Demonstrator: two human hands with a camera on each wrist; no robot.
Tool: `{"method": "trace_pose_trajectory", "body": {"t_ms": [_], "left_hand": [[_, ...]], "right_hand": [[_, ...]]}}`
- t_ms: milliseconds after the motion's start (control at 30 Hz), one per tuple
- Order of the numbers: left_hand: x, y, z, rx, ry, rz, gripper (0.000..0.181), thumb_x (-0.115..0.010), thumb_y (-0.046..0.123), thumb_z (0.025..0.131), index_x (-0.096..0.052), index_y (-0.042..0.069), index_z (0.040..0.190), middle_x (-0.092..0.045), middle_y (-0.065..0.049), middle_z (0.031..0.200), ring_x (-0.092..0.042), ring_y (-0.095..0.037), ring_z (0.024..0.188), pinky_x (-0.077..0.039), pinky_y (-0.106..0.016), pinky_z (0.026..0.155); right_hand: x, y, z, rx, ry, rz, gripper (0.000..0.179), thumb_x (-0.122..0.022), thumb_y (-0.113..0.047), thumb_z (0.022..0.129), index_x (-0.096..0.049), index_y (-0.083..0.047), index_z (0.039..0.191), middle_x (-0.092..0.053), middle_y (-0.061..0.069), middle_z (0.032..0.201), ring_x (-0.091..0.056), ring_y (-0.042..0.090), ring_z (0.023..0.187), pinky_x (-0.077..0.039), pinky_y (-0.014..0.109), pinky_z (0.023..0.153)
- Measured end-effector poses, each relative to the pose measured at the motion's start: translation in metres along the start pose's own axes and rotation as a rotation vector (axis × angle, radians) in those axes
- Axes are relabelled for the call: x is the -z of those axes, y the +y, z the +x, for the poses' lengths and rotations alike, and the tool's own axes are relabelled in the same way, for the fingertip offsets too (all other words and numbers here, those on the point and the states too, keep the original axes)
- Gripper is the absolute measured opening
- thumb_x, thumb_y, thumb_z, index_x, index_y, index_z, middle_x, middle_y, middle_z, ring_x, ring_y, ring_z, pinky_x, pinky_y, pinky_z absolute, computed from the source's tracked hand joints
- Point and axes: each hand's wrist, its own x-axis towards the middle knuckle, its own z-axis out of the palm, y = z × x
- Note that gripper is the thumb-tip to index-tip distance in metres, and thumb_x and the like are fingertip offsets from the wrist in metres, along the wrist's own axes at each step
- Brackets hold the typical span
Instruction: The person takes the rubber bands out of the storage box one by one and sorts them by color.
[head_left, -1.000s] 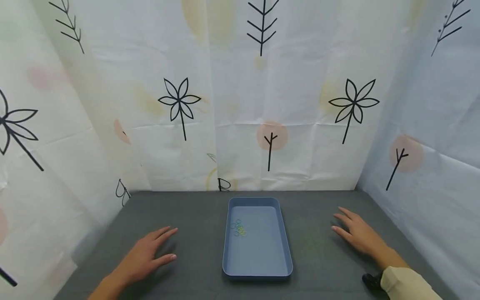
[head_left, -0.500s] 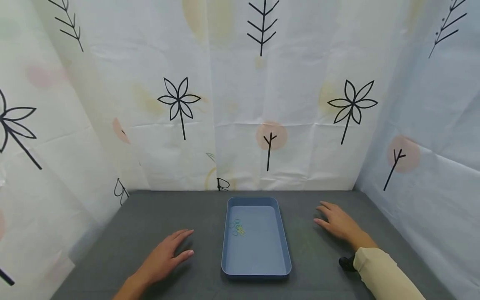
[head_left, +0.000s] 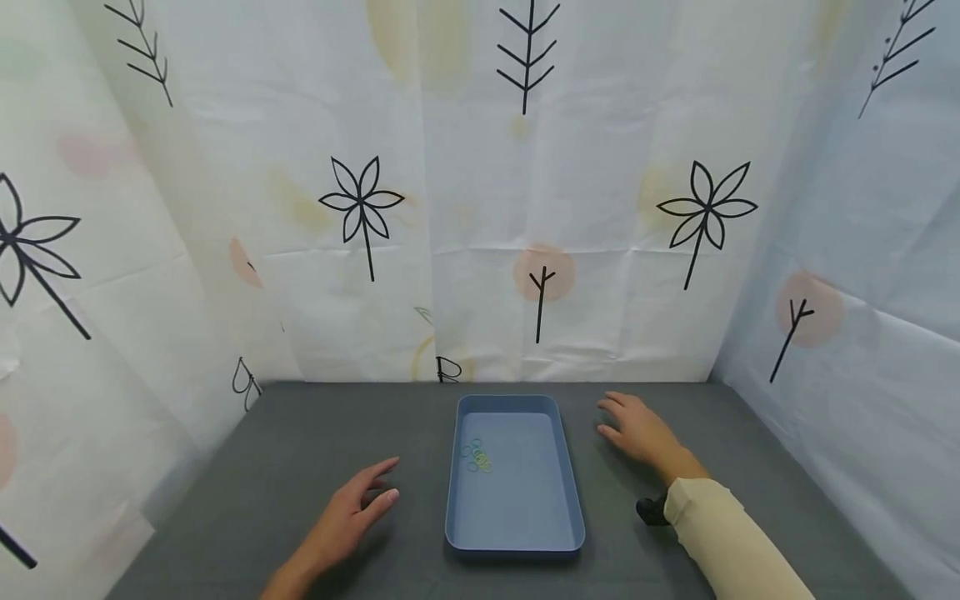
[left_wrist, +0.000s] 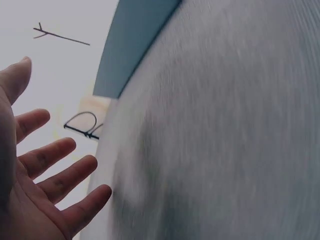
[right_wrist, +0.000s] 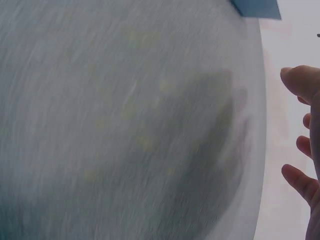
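A shallow blue tray (head_left: 517, 508) lies on the grey table. Inside it, toward the left wall, is a small cluster of thin rings (head_left: 477, 457), greenish, yellow and bluish, like small rubber bands. My left hand (head_left: 347, 521) hovers left of the tray, apart from it, fingers extended and holding nothing. On the tray's other side, near its far right corner, my right hand (head_left: 637, 429) is above the table with relaxed fingers and nothing in them. Both wrist views show the tray's edge beyond the hands, and spread fingers (left_wrist: 67, 180) appear in the left one.
Printed white cloth (head_left: 480, 192) walls in the table at the back and on both sides. A dark object (head_left: 652, 510) sits at the right wrist, by the cuff of a beige sleeve (head_left: 720, 533). Grey table surface (head_left: 300, 442) extends on either side of the tray.
Both hands have moved inward toward the tray, the left one to the right, the right one to the left and slightly farther back. The tray and rings stay in place.
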Motion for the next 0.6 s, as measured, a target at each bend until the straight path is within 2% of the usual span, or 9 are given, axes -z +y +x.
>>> {"method": "trace_pose_trajectory", "body": {"t_ms": [100,233,367,600], "left_hand": [[-0.004,0.006,0.001,-0.004,-0.018,-0.073,0.042,-0.060,0.023,0.098,-0.053,0.014,0.138,-0.054,-0.010,0.137,-0.060,-0.027,0.112,-0.050,-0.035,0.089],[-0.013,0.010,0.004,-0.001,-0.051,-0.116,0.042,-0.059,0.024,0.099,-0.052,0.009,0.138,-0.053,-0.012,0.137,-0.060,-0.025,0.111,-0.049,-0.033,0.090],[-0.021,0.015,0.008,0.000,-0.068,-0.138,0.044,-0.060,0.026,0.098,-0.053,0.007,0.137,-0.054,-0.013,0.136,-0.059,-0.025,0.111,-0.049,-0.034,0.090],[-0.033,0.024,0.017,0.056,-0.135,-0.169,0.046,-0.060,0.028,0.098,-0.053,0.006,0.137,-0.053,-0.016,0.136,-0.061,-0.027,0.109,-0.051,-0.042,0.086]], "right_hand": [[-0.002,-0.005,0.006,-0.009,0.011,0.022,0.042,-0.068,-0.019,0.091,-0.059,0.002,0.126,-0.048,0.027,0.136,-0.044,0.046,0.123,-0.039,0.060,0.097],[-0.004,-0.013,0.013,-0.027,0.014,0.038,0.042,-0.069,-0.018,0.091,-0.059,0.002,0.127,-0.049,0.026,0.136,-0.044,0.046,0.123,-0.040,0.060,0.095],[-0.003,-0.023,0.020,-0.043,0.031,0.037,0.042,-0.069,-0.017,0.091,-0.060,0.001,0.127,-0.050,0.024,0.136,-0.045,0.044,0.123,-0.041,0.058,0.095],[-0.002,-0.040,0.035,-0.030,0.096,0.097,0.039,-0.068,-0.016,0.091,-0.060,0.000,0.125,-0.053,0.021,0.132,-0.047,0.041,0.123,-0.041,0.055,0.098]]}}
